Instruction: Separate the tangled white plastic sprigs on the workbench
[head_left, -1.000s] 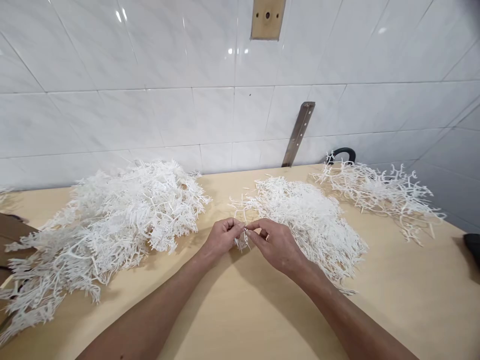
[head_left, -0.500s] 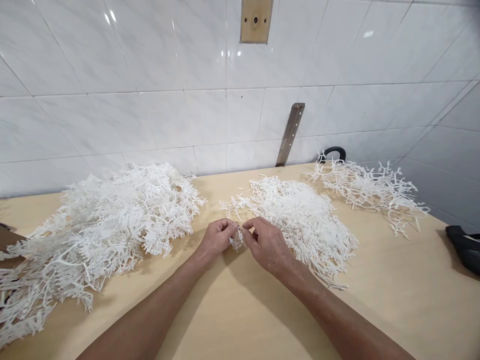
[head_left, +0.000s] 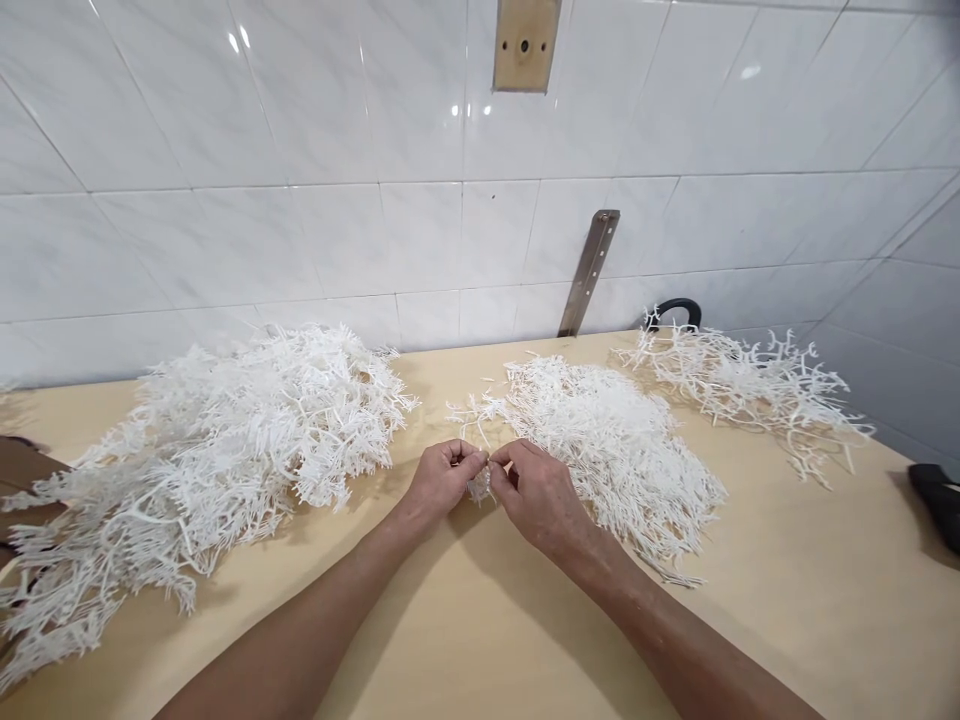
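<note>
My left hand pinches a small white branched plastic piece over the front middle of the table. Facing it, my right hand has thumb and forefinger closed at the same piece, fingertips nearly touching the left ones. Much of the piece is hidden behind the fingers. To the left lies a large heap of white branched plastic pieces. Just beyond my right hand is a pile of short, thin white sticks, with a few branched bits at its left edge.
Bare branching white stems lie at the back right, before a black curved handle. A metal strip leans on the tiled wall. A black object sits at the right edge, a brown thing at the left.
The view has shifted slightly, so the scene sits a little further right. Both hands stay together at the small piece, their fingertips slightly closer to each other.
</note>
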